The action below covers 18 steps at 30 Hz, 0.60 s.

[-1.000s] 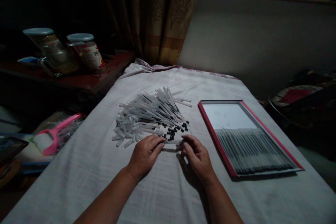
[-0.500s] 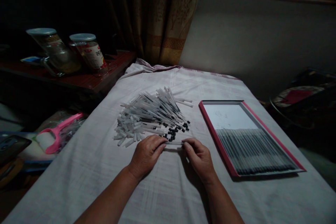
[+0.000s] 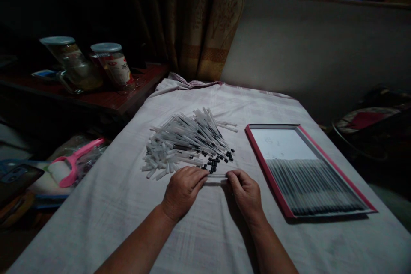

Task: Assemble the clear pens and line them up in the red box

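Note:
Between my hands a slim clear pen lies level, just above the cloth. My left hand pinches its left end and my right hand pinches its right end, so both ends are hidden by fingers. Right behind them spreads a heap of clear pen barrels, some with dark refills inside. Whitish pen caps are piled at the heap's left side. Small black end plugs lie loose in front of the heap, close to my left fingertips.
To the right lies a shallow red-edged box with a row of finished-looking pens in its near half. A dark red side table at the left bears jars and a glass mug. A pink plastic item sits below it.
Both hands keep their pinch on the pen, with hardly any movement. The whole view has shifted slightly, so things appear a little farther right.

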Motion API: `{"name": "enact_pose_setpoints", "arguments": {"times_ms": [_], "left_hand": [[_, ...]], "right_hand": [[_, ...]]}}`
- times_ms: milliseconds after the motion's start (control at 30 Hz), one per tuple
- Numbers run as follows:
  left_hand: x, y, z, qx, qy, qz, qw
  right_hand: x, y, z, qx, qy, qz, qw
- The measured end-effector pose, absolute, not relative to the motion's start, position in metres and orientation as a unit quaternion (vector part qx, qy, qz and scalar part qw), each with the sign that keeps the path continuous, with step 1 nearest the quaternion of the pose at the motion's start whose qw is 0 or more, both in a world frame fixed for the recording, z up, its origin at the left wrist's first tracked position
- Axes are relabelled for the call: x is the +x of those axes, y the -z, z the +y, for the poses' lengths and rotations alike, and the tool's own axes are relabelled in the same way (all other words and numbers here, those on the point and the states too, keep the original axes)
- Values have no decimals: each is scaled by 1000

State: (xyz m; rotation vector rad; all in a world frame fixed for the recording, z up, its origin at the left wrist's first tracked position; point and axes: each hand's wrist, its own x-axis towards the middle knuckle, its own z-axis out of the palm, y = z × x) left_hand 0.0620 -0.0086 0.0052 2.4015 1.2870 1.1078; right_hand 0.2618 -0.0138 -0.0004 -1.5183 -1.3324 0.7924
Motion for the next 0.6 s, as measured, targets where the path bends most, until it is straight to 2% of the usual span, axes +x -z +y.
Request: {"name": "enact_pose_setpoints", "arguments": {"times_ms": [433,600], "left_hand": [[62,-3,-8,821,-365,427,101],[61,-3,-7,828,-369,412,94]], "right_hand": [[262,3,-19,-546,-399,-572,464],[263,0,-17,-550,-446,-520,477]]}}
